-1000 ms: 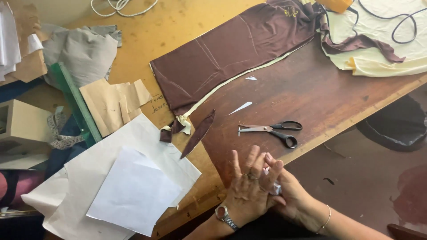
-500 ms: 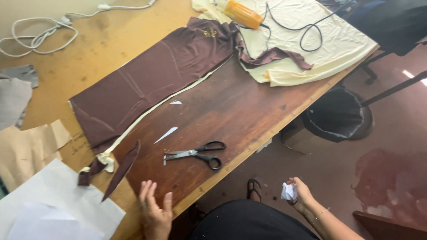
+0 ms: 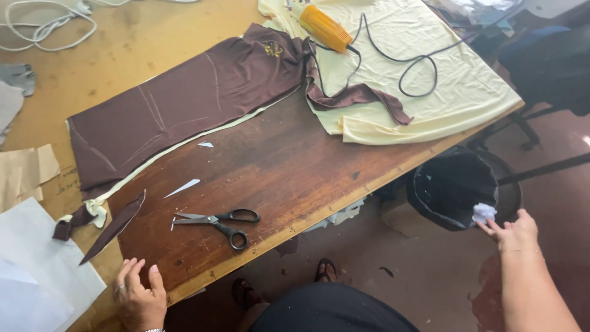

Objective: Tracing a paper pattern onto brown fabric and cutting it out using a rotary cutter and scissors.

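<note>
The right hand [image 3: 515, 232] is open, fingertips touching a crumpled white scrap [image 3: 483, 213] at the black bin's [image 3: 452, 184] rim; let it drop inside, I think; the left hand [image 3: 140, 295] lies open on the desk [image 3: 289, 166], far from the bin.

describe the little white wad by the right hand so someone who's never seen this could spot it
Start at the dark wooden table and follow its front edge rightward to the black bin on the floor beside it. At the bin's right rim, just off the fingertips of the right hand, is the crumpled white wad. It is the only pale, balled-up scrap there, bright against the bin's black inside.
</note>
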